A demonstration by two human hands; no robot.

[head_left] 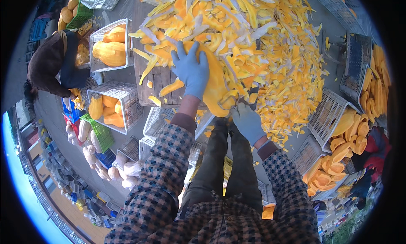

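A long orange squash point(216, 87), its skin peeled away, lies on the near edge of a wooden board point(158, 81). My left hand point(192, 70), in a blue-grey glove, rests flat on its left side with the fingers spread. At the squash's near end, my right hand point(247, 122), gloved too, has its fingers closed around a small tool that looks like a peeler point(228, 102). The fingers partly hide this tool. Orange and pale peel strips point(220, 22) cover much of the board around the squash.
A large heap of peelings point(289, 70) spreads to the right. White crates of whole squash point(111, 51) stand at left, near a bent-over person point(53, 62). Halved squash point(327, 172) and a white crate point(332, 117) are at right. Unpeeled pale squash point(127, 170) lie lower left.
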